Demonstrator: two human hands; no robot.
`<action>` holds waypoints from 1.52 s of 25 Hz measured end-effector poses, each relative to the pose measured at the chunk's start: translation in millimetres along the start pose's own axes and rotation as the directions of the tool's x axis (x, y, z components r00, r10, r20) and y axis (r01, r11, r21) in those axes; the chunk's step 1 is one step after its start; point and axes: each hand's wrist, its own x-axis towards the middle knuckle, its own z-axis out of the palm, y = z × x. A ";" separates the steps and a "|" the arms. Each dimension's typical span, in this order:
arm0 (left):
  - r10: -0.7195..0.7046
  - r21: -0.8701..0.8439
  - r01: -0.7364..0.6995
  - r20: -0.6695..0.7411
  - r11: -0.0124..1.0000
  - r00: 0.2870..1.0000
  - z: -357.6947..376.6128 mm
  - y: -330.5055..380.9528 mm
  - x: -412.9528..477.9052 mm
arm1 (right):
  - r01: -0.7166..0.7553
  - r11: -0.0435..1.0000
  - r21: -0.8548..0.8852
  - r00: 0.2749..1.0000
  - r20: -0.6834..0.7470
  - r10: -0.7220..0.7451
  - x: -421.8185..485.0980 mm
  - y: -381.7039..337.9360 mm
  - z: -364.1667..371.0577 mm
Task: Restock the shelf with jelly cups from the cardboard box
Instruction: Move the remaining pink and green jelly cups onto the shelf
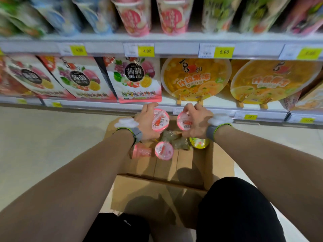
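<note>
Fingers, left hand (146,122): curled around a pink jelly cup (160,120), holding it with the lid turned toward the camera.
Fingers, right hand (196,122): closed on a second pink cup (184,121), lid also toward the camera.
Position of both hands: side by side above the far end of the cardboard box (157,193), just in front of the lowest shelf edge (218,111).
Inside the box: one pink cup upright (164,150), one pink cup lying on its side (142,151), one yellow cup (199,142) partly hidden under the right wrist, crumpled clear wrapping (176,139) between them.
Shelf behind: fruit jelly pouches (137,79) at left, large round orange jelly tubs (195,78) at right, yellow price tags (146,51) above.
Box location: on the floor (52,145), flaps open, between the knees.
</note>
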 end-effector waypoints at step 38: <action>0.143 -0.006 -0.175 -0.546 0.985 0.825 -446.9 130.7 -23.9 | 0.344 0.939 -0.006 0.554 -0.806 -0.208 -30.6 -195.9 -407.4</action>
